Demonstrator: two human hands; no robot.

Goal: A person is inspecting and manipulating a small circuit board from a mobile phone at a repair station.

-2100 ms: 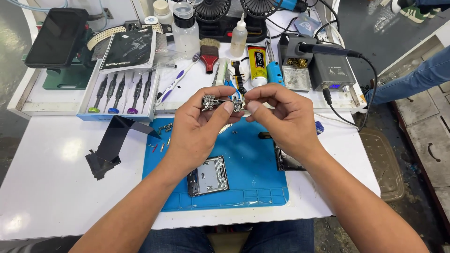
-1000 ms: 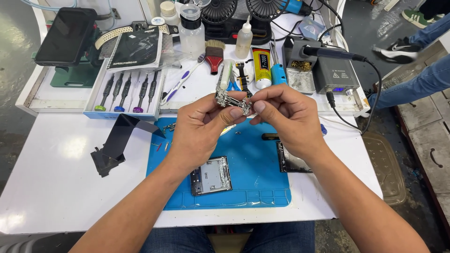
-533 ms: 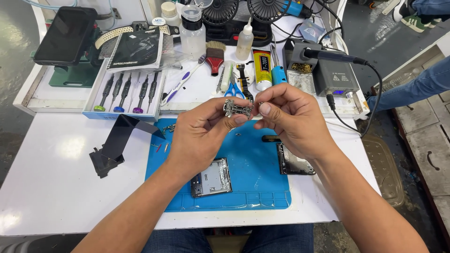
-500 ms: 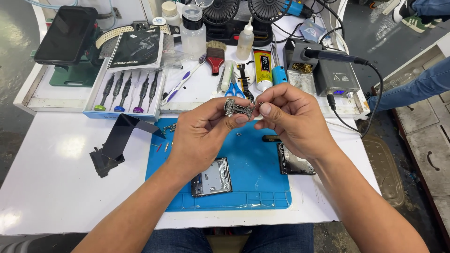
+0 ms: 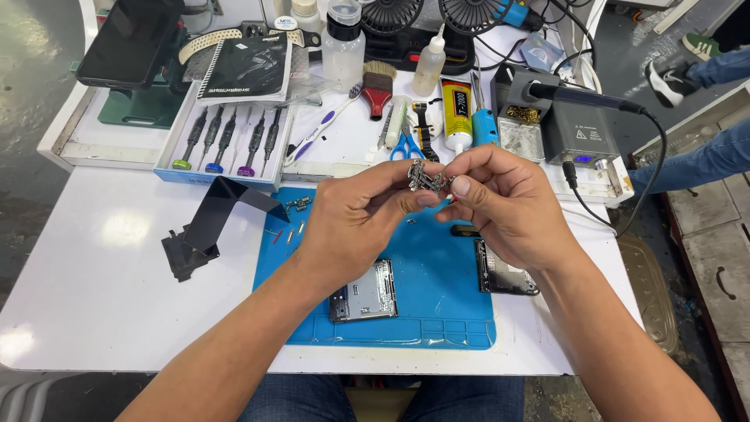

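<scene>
Both hands, left hand (image 5: 355, 223) and right hand (image 5: 508, 205), pinch a tiny metal part (image 5: 426, 180) over the blue mat (image 5: 437, 312); a slipped grip probably drops it among the desk (image 5: 94, 273) clutter.

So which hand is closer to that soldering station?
Right. The right hand sits just below-left of the soldering station; the left hand is farther left, over the blue mat.

One cam only, on your head, looking steeply down and fwd over the white table (image 5: 94, 289); close on your hands, tool shelf at the far edge.
</scene>
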